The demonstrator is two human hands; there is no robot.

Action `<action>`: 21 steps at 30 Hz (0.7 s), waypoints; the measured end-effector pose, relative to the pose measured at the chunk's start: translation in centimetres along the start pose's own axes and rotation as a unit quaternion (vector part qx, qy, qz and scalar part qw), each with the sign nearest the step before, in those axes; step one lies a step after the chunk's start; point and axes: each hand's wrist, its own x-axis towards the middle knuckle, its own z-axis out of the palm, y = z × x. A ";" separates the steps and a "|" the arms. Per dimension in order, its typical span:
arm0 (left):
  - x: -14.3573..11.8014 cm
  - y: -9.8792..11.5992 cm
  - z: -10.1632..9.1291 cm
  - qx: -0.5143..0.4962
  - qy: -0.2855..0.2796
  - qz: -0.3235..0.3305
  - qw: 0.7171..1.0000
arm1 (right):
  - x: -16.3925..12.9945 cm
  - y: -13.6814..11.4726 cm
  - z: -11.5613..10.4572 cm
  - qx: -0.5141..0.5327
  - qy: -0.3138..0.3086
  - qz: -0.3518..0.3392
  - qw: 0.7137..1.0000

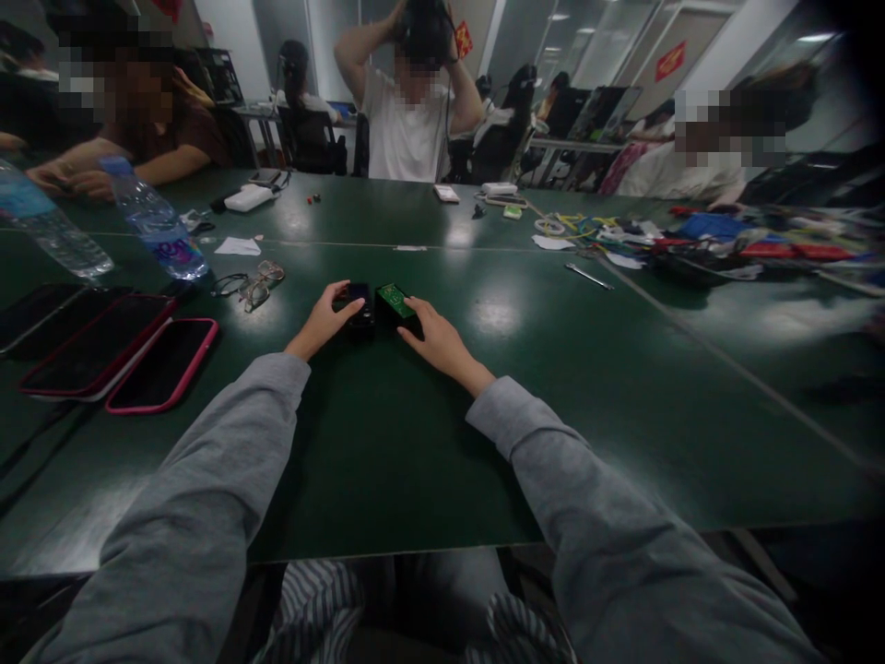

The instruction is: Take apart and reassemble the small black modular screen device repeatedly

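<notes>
My left hand [322,321] is closed around a small black box-like part [360,312], thumb on its top and fingers at its far side. A hand's width or less to the right, my right hand [441,341] grips a black casing [413,326] with a green circuit board [393,299] showing on its upper face. The two parts are close together near the middle of the green table [407,443], their near ends a small gap apart. Fine details on both are too small to make out.
To the left are phones, one in a pink case [211,355], two water bottles [162,226] and eyeglasses [257,288]. A pen-like metal tool [589,277] lies right, before a heap of cables and tools [733,244]. Other people sit around the table, one person [409,138] directly opposite.
</notes>
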 end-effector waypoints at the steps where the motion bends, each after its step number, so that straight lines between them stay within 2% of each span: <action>1: 0.1 -0.2 0.0 0.001 0.005 0.001 1.000 | 0.0 -0.1 0.0 -0.002 0.004 -0.001 1.000; 7: 0.3 -0.9 0.1 0.009 0.011 0.009 1.000 | 0.0 -0.1 0.0 0.018 0.026 -0.012 0.999; 13: 0.1 -0.4 0.1 0.006 0.005 0.003 1.000 | 0.0 0.3 0.2 0.024 0.030 -0.024 0.999; 21: 0.1 -0.1 0.1 0.000 0.004 -0.004 1.000 | 0.0 -0.8 -0.3 -0.055 0.013 -0.067 0.996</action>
